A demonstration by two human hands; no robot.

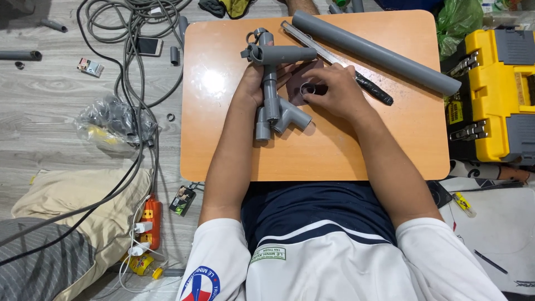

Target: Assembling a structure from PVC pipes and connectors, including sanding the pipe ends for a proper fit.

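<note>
The low orange table (345, 159) carries everything, and its bare front half gives room to work, so the pieces are best kept flat on it rather than lifted. Across its far right corner lies a long grey pipe (376, 51), with a hacksaw (340, 62) just beside it, its black handle almost touching the right hand; both lie well apart from the joint being handled and need no moving. In the middle stands the grey pipe assembly (273, 83), several fittings and short pipes joined in a branching shape, lying on the table from the far edge towards the person. The left hand (253, 83) is closed around its upright stem, which seems the right grip: firm at the middle, so the branches cannot twist. The right hand (334, 92) pinches a short grey ring of pipe (308, 88), fingers curled about it over a dark square of sandpaper-like sheet (304, 83). I judge that the ring should be held square and turned evenly against the sheet, with light pressure, while the left hand holds the assembly steady.
</note>
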